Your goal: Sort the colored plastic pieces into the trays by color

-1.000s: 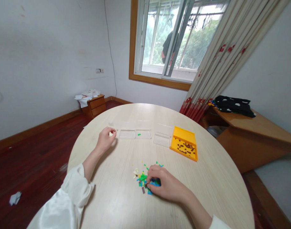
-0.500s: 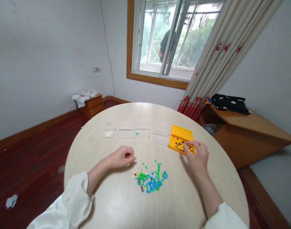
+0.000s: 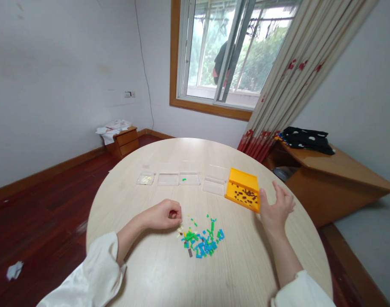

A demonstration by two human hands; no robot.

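Note:
My right hand [image 3: 276, 209] is open beside the right edge of the yellow box [image 3: 244, 179], its thumb and fingers apart. Dark brown bricks [image 3: 244, 197] are scattered inside that box. My left hand [image 3: 166, 214] rests on the table with fingertips curled together; whether anything is between them is hidden. Just right of it lies a loose pile of green and blue bricks [image 3: 206, 245], with some yellow, cream and brown pieces at its left side.
Clear boxes with raised lids stand in a row: one with pale pieces [image 3: 145, 178], one [image 3: 168, 179], one holding green bits [image 3: 190, 179], one [image 3: 214, 186] beside the yellow box. A round table [image 3: 144, 268] bears everything. Cabinet [image 3: 345, 170] at right.
My right hand has moved right, off the yellow box, and its fingers have spread. More brown bricks show in the box. My left hand has shifted slightly, its fingertips lower.

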